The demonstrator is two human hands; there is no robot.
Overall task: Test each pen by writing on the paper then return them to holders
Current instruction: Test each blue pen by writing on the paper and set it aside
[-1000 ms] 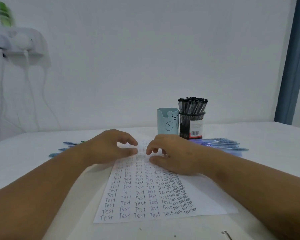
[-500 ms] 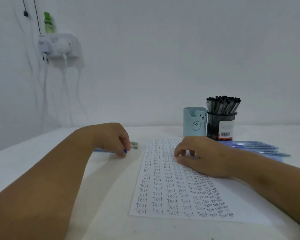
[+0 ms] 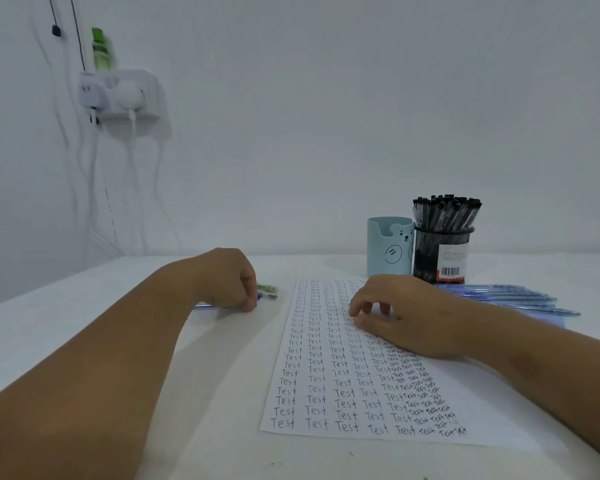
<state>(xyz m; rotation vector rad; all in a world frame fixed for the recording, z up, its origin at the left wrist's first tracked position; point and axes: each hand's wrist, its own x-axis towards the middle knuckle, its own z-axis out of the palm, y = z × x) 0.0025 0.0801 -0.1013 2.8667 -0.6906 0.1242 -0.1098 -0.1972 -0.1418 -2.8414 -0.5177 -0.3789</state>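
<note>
White bench [image 3: 84, 317] under a plain wall; blue pen [image 3: 205, 305] is still being pinched by left hand [image 3: 227, 278], right hand [image 3: 406, 313] is being rested loosely curled on paper [image 3: 326, 382], unmoved.

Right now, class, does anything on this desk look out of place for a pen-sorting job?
Yes. Blue pens lie loose on the table right of the paper, and more sit by the left hand, while the pale blue holder shows no pens.

Holders [image 3: 390, 247] behind paper [image 3: 329, 375] (pens [image 3: 506, 297] right)
</note>
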